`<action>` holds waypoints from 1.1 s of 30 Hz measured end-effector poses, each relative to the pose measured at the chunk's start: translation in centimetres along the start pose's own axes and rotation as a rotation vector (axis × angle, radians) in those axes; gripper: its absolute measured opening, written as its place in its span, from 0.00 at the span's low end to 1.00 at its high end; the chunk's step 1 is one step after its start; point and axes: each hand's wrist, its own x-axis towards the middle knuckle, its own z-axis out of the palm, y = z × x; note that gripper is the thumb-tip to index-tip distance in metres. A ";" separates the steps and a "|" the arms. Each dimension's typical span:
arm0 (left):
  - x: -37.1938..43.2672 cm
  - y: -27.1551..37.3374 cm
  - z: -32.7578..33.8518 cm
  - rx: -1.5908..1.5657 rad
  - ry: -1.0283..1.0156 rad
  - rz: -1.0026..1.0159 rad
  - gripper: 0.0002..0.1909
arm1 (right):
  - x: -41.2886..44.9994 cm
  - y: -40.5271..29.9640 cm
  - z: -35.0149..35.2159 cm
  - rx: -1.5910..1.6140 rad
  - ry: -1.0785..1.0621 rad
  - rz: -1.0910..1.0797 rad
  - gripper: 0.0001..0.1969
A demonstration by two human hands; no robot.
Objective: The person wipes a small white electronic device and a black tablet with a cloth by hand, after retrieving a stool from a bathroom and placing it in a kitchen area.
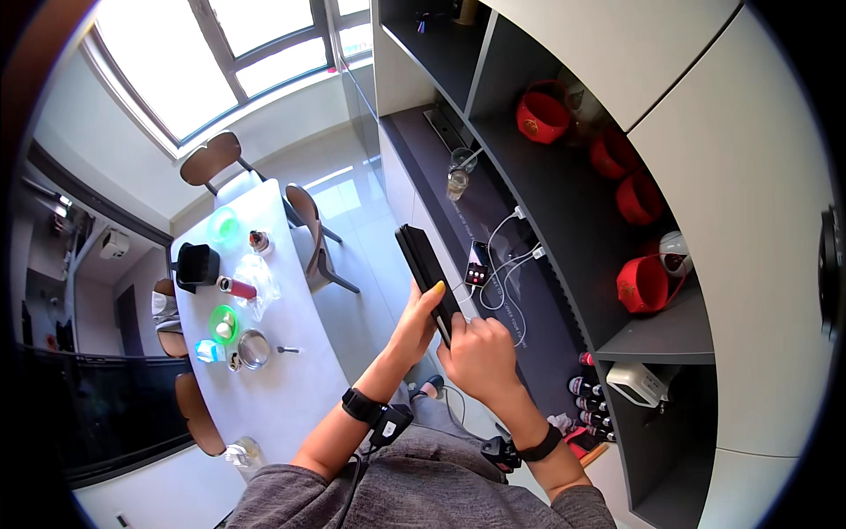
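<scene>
A slim black folio case (425, 271), likely around a tablet, is tilted in front of my body. My left hand (418, 321) grips its left edge, with the yellow-nailed thumb across the top. At the lower end, my right hand (484, 357) has its fingers curled against the case, and they partly hide that end. A pale strip shows along the lower left edge. What lies inside the case is hidden.
To the right, a dark counter (462, 168) holds a lit phone (477, 263) on a charging cable, and glasses (457, 182). Red baskets (642, 284) sit on shelves above. On the left, a white table (301, 390) bears dishes and a red bottle (238, 288); chairs (307, 218) stand around it.
</scene>
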 end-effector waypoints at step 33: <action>-3.7 5.1 -2.0 -0.319 0.150 -0.309 0.25 | -6.8 7.5 -1.1 1.288 -0.021 0.601 0.14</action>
